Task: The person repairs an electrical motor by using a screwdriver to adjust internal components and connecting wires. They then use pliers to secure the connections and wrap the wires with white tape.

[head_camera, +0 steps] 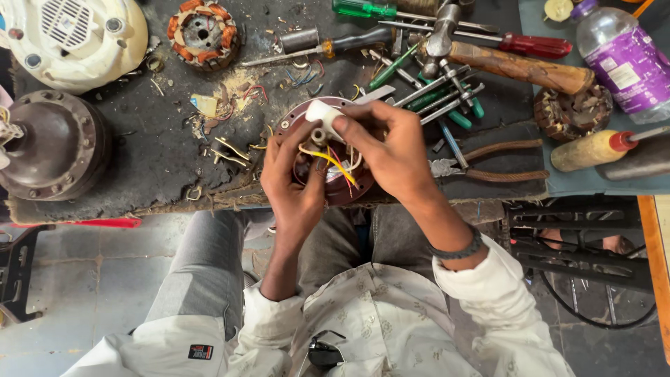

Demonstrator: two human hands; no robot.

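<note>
Here, both hands working over the motor (335, 185) at the bench (139, 153) edge. Right hand (391, 150) pinching the white capacitor (322, 112), its long axis tilting up-left; left hand (293, 178) cupping the housing below, steadying wires (335, 162).

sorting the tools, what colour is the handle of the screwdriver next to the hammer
Red, a translucent handle on the screwdriver, just above the hammer; the head view shows it.

left hand (293, 178) fingers curled, gripping | right hand (387, 150) pinching, wrist bent
</note>
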